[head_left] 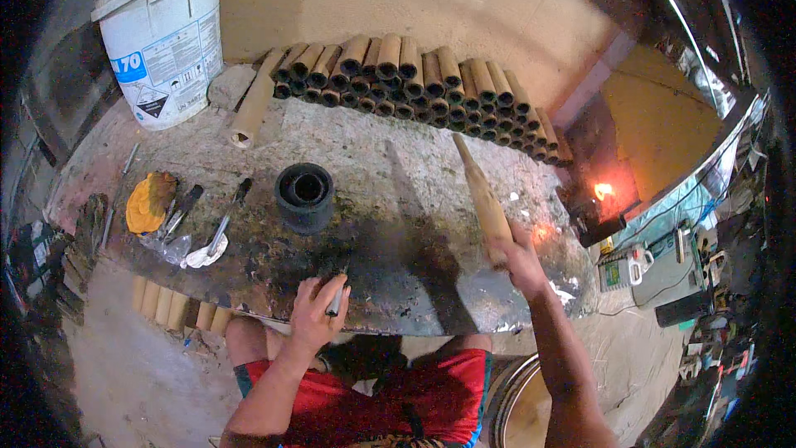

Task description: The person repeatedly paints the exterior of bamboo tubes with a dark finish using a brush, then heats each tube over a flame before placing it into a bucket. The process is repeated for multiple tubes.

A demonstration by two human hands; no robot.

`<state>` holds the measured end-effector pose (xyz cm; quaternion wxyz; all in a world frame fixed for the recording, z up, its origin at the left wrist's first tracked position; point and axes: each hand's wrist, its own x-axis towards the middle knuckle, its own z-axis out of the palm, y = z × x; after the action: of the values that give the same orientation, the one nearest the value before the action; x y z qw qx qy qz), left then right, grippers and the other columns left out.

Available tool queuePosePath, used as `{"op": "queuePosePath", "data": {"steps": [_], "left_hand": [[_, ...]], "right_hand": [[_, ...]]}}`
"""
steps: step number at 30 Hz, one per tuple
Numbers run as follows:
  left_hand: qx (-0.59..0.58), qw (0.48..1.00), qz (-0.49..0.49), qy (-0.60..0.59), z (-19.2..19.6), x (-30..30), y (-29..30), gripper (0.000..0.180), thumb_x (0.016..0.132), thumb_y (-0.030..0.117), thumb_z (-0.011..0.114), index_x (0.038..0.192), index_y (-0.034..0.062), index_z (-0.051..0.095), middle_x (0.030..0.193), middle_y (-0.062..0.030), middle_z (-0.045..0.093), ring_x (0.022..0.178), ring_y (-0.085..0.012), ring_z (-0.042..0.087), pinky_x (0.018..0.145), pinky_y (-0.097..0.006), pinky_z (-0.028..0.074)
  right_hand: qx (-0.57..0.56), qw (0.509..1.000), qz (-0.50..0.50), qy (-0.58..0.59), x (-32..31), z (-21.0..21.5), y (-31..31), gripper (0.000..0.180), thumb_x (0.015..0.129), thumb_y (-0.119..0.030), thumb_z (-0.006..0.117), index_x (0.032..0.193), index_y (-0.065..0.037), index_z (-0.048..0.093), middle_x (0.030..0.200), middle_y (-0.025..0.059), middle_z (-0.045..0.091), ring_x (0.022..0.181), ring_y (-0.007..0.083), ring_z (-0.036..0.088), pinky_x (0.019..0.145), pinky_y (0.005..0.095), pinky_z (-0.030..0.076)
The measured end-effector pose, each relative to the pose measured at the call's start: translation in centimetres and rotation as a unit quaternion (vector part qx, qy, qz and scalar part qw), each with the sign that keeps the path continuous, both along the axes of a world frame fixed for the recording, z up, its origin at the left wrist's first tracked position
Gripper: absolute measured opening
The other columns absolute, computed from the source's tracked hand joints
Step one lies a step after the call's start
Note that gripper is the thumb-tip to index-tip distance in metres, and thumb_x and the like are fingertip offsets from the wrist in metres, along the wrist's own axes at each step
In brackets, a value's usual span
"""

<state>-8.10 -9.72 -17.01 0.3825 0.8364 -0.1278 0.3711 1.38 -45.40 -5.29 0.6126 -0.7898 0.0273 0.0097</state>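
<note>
My right hand (522,261) is wrapped round the thick end of a tapering wooden club (482,187), whose narrow end points away over the table. Near the table's front edge, my left hand (315,315) is closed on a small metal tool (335,304) with a thin dark tip; its exact kind is hard to make out. Beyond that hand stands a dark round pot (303,199) with a ring-shaped opening. Left of the pot lie a metal-handled brush (222,231), a white spoon-like piece (203,255) and a yellow cloth (149,203).
Brown tubes with dark open ends (414,87) are stacked along the wall. One longer tube (254,108) lies beside them. A white bucket (162,41) stands at the far left. At the right a flame (603,192) burns near the table's edge, with a jug (640,265) beyond.
</note>
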Motion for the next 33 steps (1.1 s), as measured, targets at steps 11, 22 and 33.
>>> {"op": "queuePosePath", "data": {"steps": [11, 22, 33], "left_hand": [[-0.031, 0.998, -0.017, 0.058, 0.2, -0.4, 0.1, 0.035, 0.077, 0.011, 0.077, 0.111, 0.0124, 0.067, 0.097, -0.0118, 0.067, 0.085, -0.0359, 0.06, 0.074, -0.043, 0.051], [-0.035, 0.999, -0.02, 0.016, 0.5, -0.1, 0.2, 0.036, 0.076, 0.006, 0.077, 0.11, 0.0105, 0.066, 0.088, -0.0119, 0.06, 0.075, -0.032, 0.057, 0.066, -0.043, 0.047], [-0.005, 1.0, -0.015, 0.003, 0.3, 0.0, 0.1, 0.038, 0.077, 0.007, 0.077, 0.113, 0.0116, 0.066, 0.088, -0.012, 0.061, 0.078, -0.0338, 0.059, 0.067, -0.042, 0.049]], "right_hand": [[0.03, 0.997, -0.067, -0.01, 15.7, 1.9, 4.7, 0.044, 0.087, -0.027, 0.066, 0.125, -0.007, 0.054, 0.095, 0.0061, 0.062, 0.066, 0.0174, 0.062, 0.051, 0.0335, 0.047], [0.018, 0.998, -0.057, -0.019, 16.9, 1.0, 6.6, 0.037, 0.087, -0.024, 0.065, 0.117, -0.005, 0.055, 0.089, 0.0058, 0.06, 0.065, 0.0177, 0.061, 0.049, 0.0322, 0.048], [0.039, 0.991, -0.082, -0.099, 22.5, 0.7, 8.2, 0.038, 0.082, -0.019, 0.073, 0.11, -0.002, 0.054, 0.081, 0.0065, 0.061, 0.063, 0.016, 0.059, 0.051, 0.0305, 0.046]]}}
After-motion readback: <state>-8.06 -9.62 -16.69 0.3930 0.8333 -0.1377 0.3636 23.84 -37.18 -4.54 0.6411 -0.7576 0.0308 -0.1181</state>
